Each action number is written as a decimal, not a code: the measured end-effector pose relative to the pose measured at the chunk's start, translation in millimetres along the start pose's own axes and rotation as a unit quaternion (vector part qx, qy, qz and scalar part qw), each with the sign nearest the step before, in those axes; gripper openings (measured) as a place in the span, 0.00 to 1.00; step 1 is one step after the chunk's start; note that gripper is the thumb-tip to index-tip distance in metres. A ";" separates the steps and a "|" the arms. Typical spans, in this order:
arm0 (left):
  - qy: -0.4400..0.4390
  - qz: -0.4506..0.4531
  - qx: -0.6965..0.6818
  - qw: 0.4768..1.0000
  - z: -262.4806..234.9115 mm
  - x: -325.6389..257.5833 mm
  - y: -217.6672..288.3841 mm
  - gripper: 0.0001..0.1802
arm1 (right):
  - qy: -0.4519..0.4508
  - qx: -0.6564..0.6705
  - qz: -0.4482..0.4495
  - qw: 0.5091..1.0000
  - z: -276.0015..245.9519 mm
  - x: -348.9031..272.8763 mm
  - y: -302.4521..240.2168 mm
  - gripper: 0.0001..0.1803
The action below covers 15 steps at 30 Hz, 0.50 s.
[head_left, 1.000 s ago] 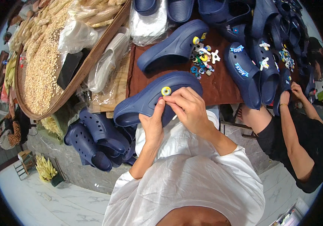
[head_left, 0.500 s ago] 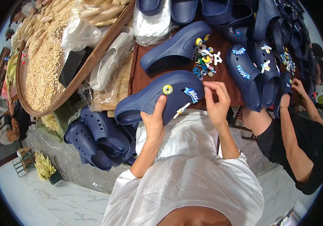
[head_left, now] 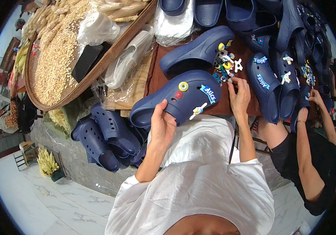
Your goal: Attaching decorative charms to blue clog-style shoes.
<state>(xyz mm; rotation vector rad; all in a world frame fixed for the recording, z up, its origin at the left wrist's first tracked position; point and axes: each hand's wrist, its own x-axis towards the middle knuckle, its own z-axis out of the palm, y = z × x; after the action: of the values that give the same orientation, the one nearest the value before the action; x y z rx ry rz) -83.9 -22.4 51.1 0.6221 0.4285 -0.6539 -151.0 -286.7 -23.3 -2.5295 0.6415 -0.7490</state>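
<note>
Looks like the person's right hand has slid away from the clog's toe to the charm pile, at 2 o'clock from the clog. Thumb and forefinger are nearly together at the pile's bottom edge; can't tell if they're pinching anything. Left hand has the navy clog clamped at 7 o'clock, thumb on top, so most of the shoe sits up and right of that grip.

Writing-wise, the clog's blue banner has white lettering, same style as the banners on the finished-looking pair over at 3 o'clock. It's also wearing a yellow ring charm, a red charm and a white figure.

Pretty crowded: another clog at 12 o'clock hems in the pile, corn tray at 10, clog heap at 8.
</note>
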 end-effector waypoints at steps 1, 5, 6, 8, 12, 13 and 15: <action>0.012 0.001 -0.004 1.000 1.7 -1.6 0.0 0.22 | -0.003 0.005 0.000 1.000 -0.5 0.5 1.0 0.10; 0.022 0.007 0.003 1.000 5.2 -5.9 -0.2 0.22 | -0.023 0.073 0.070 0.995 -8.9 0.5 -7.8 0.09; 0.022 0.008 0.002 1.000 3.4 -5.7 -0.5 0.22 | -0.024 0.073 0.069 0.995 -11.7 0.9 -13.2 0.09; 0.007 0.007 0.033 0.999 -1.6 -4.9 -2.6 0.21 | -0.005 0.180 0.078 0.981 -19.1 0.8 -28.6 0.08; 0.007 0.026 0.038 0.999 2.6 -10.2 -7.8 0.16 | -0.016 0.291 0.034 0.956 -41.4 -0.7 -87.7 0.08; 0.011 0.038 0.052 0.998 5.5 -11.8 -9.1 0.12 | -0.044 0.294 0.027 0.954 -44.1 -6.0 -101.6 0.09; 0.014 0.048 0.065 0.997 9.3 -14.2 -12.0 0.10 | -0.084 0.299 -0.031 0.950 -45.3 -11.5 -125.4 0.10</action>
<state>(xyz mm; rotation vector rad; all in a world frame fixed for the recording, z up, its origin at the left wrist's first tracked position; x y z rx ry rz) -100.6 -29.9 61.1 0.7721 0.3818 -0.5849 -147.9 -191.5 70.8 -2.0241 0.2259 -0.6210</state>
